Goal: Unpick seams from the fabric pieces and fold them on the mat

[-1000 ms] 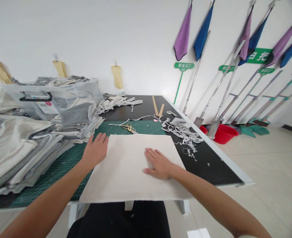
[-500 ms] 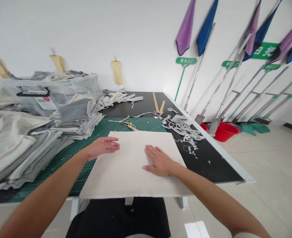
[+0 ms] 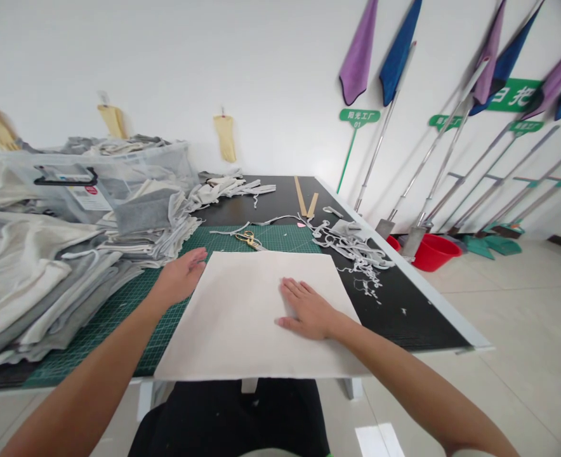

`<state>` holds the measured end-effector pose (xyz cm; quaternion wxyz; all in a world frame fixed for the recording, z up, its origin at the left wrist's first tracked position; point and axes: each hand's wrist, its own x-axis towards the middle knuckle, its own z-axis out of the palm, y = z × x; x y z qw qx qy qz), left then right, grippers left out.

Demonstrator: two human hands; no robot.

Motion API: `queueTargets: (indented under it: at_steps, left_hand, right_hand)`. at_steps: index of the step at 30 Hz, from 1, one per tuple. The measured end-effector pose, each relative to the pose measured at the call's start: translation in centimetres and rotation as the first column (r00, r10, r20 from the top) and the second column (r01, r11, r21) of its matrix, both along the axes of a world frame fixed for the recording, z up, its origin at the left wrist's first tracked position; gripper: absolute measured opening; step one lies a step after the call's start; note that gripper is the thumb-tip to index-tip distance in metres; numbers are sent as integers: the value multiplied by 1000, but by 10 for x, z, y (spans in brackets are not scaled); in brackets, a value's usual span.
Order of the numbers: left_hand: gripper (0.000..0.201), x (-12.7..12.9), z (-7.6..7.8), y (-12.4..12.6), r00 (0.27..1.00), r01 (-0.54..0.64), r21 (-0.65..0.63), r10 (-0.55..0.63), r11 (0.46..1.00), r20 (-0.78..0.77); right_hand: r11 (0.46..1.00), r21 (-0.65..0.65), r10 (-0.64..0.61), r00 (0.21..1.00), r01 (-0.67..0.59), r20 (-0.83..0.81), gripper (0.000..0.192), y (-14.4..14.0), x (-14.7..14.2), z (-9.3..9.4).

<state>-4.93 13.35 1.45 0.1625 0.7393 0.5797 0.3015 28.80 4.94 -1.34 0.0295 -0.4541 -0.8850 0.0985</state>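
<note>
A flat white cloth piece lies on the green cutting mat in front of me, its near edge along the table's front edge. My right hand rests palm down on the cloth's right half, fingers stretched out. Just off the cloth's upper left edge is my left hand, holding nothing, its fingers extended over the mat. Gold-handled scissors lie beyond the cloth's far edge, their blades partly covered by a pale strip.
Folded grey and white fabric is piled at the left, before a clear plastic bin of cloth. Fabric scraps lie right of the mat, near wooden rulers. Red buckets and mops stand by the wall.
My left hand has moved left, off the cloth's edge and over the mat. My right hand has stayed flat on the cloth.
</note>
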Motion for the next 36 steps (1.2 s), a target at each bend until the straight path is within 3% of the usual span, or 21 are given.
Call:
queueTargets:
  at_steps: [3, 6, 8, 11, 14, 16, 21, 28, 36]
  left_hand:
    - [50, 13, 9, -34, 980, 130, 137, -106, 982, -168]
    - [48, 29, 13, -76, 884, 351, 202, -252, 914, -394]
    - [47, 37, 11, -99, 832, 426, 170, -311, 889, -459]
    - [54, 42, 3, -122, 760, 496, 44, -409, 867, -505]
    - [76, 41, -10, -135, 721, 492, -96, -467, 865, -512]
    - [84, 40, -21, -141, 706, 465, -142, -463, 874, -536]
    - [62, 35, -41, -152, 683, 426, -87, -383, 901, -622]
    - [48, 29, -34, -156, 609, 515, -26, -387, 857, -692]
    - [51, 1, -34, -147, 660, 364, -5, -261, 931, -705]
  right_hand:
    - [997, 76, -16, 1000, 14, 15, 84, -5, -2, 5]
    - [993, 115, 40, 999, -41, 13, 72, -26, -2, 16]
    - [990, 49, 132, 991, -131, -4, 69, -48, 1, 21]
    - [986, -30, 165, 986, -166, -18, 82, -79, 9, 19]
    - [992, 3, 123, 992, -123, 12, 93, -97, 18, 5]
    - [992, 87, 88, 995, -92, 52, 85, -102, 24, -8]
    - [934, 348, 36, 991, -78, 127, 65, -108, 38, -26]
    - [905, 423, 3, 992, -56, 126, 49, -116, 56, -16]
    - [861, 491, -206, 974, 133, 97, 53, -116, 90, -21]
